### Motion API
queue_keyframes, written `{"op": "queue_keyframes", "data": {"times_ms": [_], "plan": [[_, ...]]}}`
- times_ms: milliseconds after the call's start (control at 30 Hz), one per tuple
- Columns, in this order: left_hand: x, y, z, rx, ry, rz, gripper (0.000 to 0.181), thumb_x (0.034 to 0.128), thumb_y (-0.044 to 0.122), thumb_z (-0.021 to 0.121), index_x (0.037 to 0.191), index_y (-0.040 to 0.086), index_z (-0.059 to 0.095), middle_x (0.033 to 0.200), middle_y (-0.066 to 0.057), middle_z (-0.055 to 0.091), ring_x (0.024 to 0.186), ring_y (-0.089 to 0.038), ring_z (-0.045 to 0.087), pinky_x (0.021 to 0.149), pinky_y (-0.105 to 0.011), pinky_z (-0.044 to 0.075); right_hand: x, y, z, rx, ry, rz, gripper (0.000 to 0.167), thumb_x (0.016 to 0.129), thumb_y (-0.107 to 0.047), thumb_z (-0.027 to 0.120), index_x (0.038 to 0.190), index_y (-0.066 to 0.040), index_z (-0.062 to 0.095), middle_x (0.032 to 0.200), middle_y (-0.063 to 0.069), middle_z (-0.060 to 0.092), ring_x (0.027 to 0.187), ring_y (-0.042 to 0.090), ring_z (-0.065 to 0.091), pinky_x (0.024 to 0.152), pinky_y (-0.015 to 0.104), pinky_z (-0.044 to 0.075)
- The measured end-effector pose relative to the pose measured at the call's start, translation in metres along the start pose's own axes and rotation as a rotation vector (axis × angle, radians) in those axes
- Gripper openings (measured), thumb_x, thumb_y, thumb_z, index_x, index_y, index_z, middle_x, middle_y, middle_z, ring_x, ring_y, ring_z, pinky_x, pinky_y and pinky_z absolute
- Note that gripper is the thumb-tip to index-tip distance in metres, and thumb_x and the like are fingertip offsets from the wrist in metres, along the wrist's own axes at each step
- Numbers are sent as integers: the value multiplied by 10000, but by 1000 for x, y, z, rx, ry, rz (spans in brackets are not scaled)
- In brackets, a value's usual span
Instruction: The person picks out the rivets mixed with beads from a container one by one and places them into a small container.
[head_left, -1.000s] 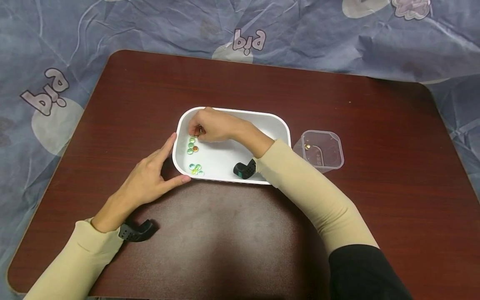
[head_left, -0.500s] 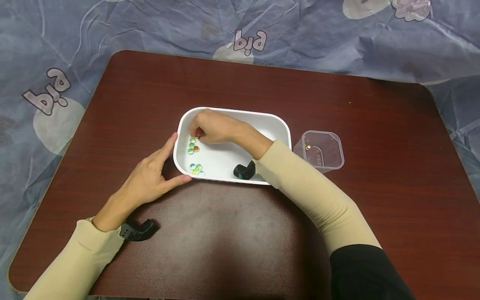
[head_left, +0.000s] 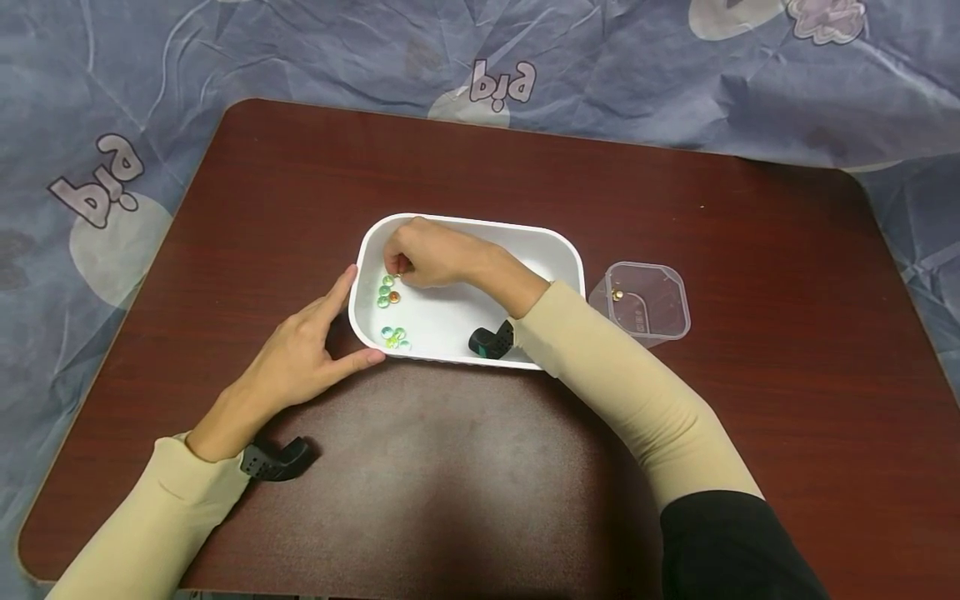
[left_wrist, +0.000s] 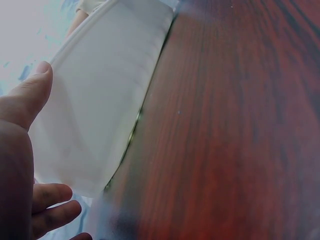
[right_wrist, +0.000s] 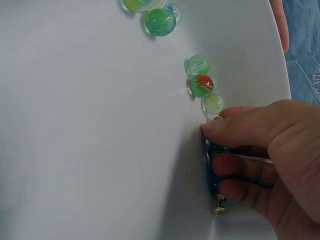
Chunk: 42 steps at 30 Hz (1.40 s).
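My right hand (head_left: 431, 252) reaches into the far left corner of a white tray (head_left: 480, 313), fingers bent down to its floor. In the right wrist view its thumb and index finger pinch a small gold push pin (right_wrist: 218, 118), mostly hidden. Another gold push pin (right_wrist: 218, 205) lies under the other fingertips, beside a dark, shaded marble. Green and clear marbles (head_left: 385, 291) and an orange-looking one (head_left: 394, 297) sit just nearer. My left hand (head_left: 295, 360) is spread at the tray's left end, fingertips and thumb against its rim.
Several more marbles (head_left: 394, 336) are grouped in the tray's near left corner. A clear plastic box (head_left: 649, 312) with small gold pieces (head_left: 617, 295) stands right of the tray, on the brown table (head_left: 442, 467). A patterned blue cloth (head_left: 322, 54) hangs behind.
The right hand's fingers have drawn closer together over the gold pieces, staying in the same corner. The left hand and the tray keep their places.
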<state>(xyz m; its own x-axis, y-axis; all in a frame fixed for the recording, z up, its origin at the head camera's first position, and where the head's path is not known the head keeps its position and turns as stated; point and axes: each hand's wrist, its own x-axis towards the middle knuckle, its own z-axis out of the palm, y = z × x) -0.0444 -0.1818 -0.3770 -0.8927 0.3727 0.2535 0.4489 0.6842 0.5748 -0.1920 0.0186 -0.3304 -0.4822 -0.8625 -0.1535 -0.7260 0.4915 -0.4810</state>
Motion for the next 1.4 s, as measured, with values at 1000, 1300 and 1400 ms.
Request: {"op": "queue_keyframes", "data": {"times_ms": [1000,1300,1400], "plan": [[-1,-1,0,4,0,-4,995,852,497,751,1590,120,200,1438,-264,472,1277,-392,508,999,-559,416,-6,-1,-9,22,65,-8,82,816,-3,658,847,-47,721,767,20,629,727,129,540,685,228,438],[0,-1,0,6,-3,-10,1001,846,486,762,1590,122,200,1441,-263,471,1275,-391,508,998,-556,416,-11,-4,-15,29,95,-23,55,804,-19,671,818,-59,706,744,14,622,706,120,549,668,225,446],[0,-1,0,4,-4,-12,1002,846,484,763,1590,121,199,1438,-263,474,1274,-391,510,997,-556,417,-13,-5,-16,35,95,-19,59,788,-7,671,806,-57,696,745,20,620,705,122,550,663,220,445]]}}
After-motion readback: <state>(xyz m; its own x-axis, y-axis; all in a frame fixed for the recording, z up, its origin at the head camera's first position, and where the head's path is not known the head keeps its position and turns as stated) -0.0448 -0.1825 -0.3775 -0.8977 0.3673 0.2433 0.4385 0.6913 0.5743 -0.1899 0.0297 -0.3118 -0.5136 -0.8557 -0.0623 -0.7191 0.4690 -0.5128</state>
